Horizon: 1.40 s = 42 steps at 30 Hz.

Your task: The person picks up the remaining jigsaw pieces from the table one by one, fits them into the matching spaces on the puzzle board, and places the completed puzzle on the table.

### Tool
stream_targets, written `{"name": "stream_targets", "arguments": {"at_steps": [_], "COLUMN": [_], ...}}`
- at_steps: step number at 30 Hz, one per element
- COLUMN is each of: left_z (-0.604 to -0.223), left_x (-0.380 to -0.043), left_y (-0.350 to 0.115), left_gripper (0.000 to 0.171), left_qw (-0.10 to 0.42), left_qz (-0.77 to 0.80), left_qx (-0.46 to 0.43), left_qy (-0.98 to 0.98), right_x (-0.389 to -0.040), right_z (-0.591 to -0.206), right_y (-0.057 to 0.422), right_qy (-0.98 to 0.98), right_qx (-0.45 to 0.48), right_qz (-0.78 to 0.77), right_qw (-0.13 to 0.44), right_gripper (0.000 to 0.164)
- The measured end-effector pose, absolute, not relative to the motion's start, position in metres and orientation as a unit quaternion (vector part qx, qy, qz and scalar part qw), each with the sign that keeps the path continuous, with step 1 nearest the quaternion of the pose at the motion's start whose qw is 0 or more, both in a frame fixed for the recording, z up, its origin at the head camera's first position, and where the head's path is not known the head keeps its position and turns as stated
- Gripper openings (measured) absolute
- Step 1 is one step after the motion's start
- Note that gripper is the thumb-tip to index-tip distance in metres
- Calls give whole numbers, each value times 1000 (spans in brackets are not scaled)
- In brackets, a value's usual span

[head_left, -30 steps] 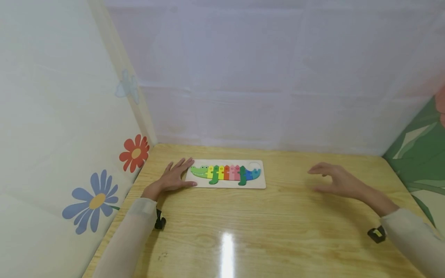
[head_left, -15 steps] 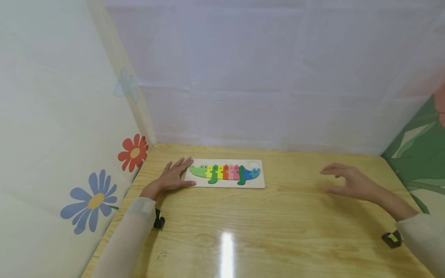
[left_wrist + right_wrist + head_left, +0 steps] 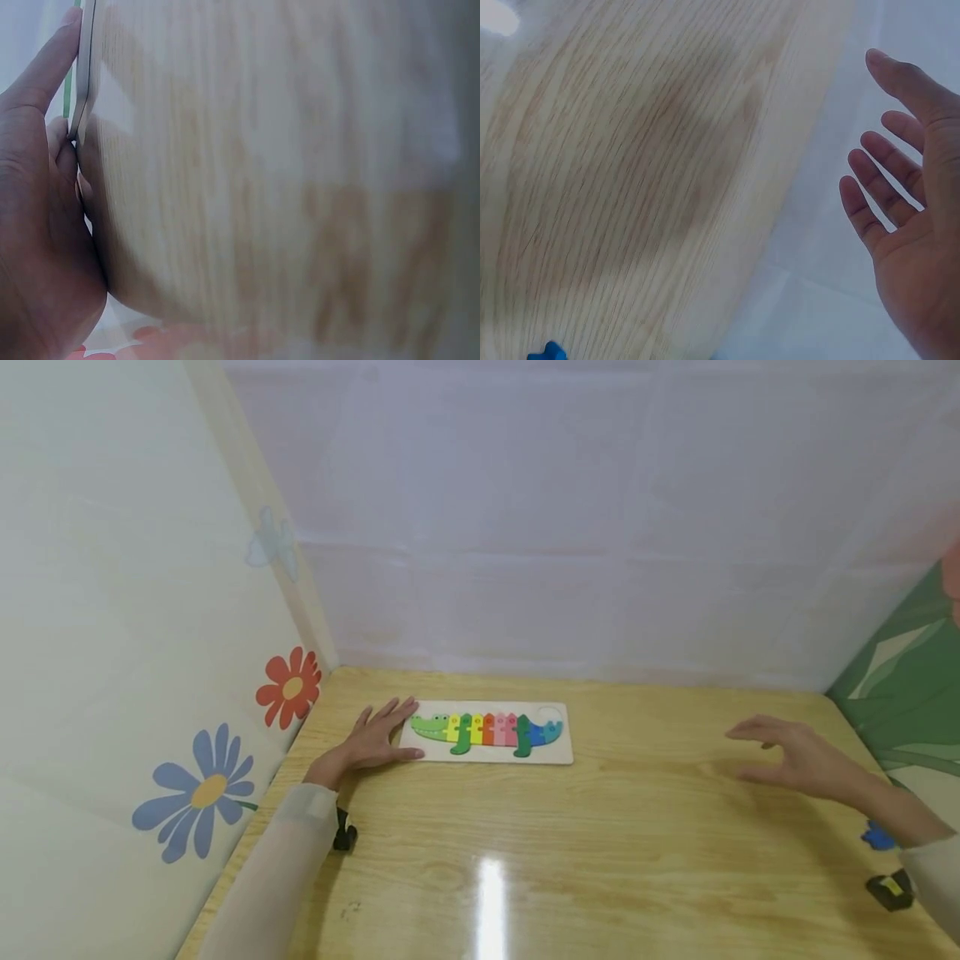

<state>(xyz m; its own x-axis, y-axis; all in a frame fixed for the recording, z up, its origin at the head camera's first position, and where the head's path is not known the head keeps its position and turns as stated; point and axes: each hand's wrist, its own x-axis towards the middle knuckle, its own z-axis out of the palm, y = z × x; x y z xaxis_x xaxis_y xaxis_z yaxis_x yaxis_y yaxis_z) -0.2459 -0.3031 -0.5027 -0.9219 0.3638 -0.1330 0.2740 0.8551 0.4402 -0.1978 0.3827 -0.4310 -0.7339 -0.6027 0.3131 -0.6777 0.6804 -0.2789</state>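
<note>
A pale wooden puzzle board [image 3: 487, 756] lies on the table, bearing a crocodile in several coloured pieces, green head at left and blue tail at right. A pale curved mark shows above the tail's notched end. My left hand [image 3: 375, 741] rests at the board's left end, fingers spread and straight, thumb at its near corner. In the left wrist view that thumb [image 3: 45, 71] lies along the board's edge. My right hand [image 3: 806, 762] hovers over the table's right side, fingers loosely bent and holding nothing. Near its wrist lies a small blue piece [image 3: 877, 835], partly hidden by the arm.
The wood-grain table [image 3: 600, 852] meets a white cloth backdrop [image 3: 525, 527] at the back. Side panels with printed flowers [image 3: 210, 792] and leaves [image 3: 900, 685] flank it. Glare marks the table's near middle.
My right hand has moved to the right, away from the board, and the blue piece has come into sight beside its wrist. My left hand and the board have stayed put.
</note>
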Motion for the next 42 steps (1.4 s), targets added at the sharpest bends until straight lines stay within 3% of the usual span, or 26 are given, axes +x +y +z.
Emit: {"name": "stream_targets", "arguments": {"at_steps": [19,42], "left_z": [-501,-502], "left_x": [-246,-244], "left_y": [-302,-302], "left_gripper": [105,104], "left_qw": [104,101], "left_qz": [210,214], "left_qx": [167,166], "left_qy": [958,957], "right_x": [-180,-166], "right_z": [-426,-435], "right_y": [425,460], "right_qy": [-947,-956], "right_qx": [268,250], "right_qz": [148,129], "right_qw": [95,79], "right_gripper": [62,69]}}
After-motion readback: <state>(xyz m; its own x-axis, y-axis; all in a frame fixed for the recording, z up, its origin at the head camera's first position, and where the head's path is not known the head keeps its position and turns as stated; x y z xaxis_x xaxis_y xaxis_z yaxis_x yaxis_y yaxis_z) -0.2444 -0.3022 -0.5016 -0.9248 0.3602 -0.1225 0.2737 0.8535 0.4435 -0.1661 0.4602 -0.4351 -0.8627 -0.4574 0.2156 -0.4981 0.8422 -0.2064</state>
